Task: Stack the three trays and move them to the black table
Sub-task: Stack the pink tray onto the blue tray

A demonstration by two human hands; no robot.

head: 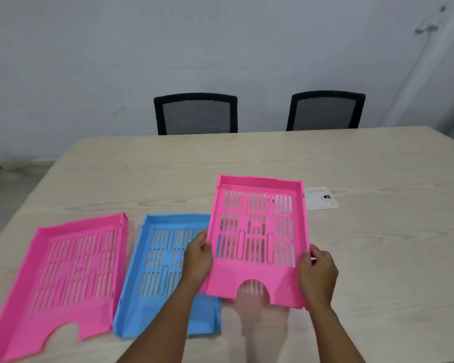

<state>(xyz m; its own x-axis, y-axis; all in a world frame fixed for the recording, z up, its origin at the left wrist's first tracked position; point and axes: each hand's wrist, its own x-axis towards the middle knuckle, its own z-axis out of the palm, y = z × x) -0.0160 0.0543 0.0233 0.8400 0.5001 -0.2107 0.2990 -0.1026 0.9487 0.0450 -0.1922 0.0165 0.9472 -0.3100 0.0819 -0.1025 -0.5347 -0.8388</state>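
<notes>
On the pale wooden table point(378, 244), a slotted pink plastic tray point(63, 271) lies far left, then a blue plastic tray point(155, 258). Your left hand point(198, 260) and right hand point(317, 273) grip the second pink tray point(257, 239) by its sides, lifted, long axis near-to-far; the blue one sits just left, nearer your left hand.

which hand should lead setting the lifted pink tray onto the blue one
Left. The left hand already hangs over the blue tray, gripping the lifted pink tray on that side; the right hand holds the far edge.
</notes>
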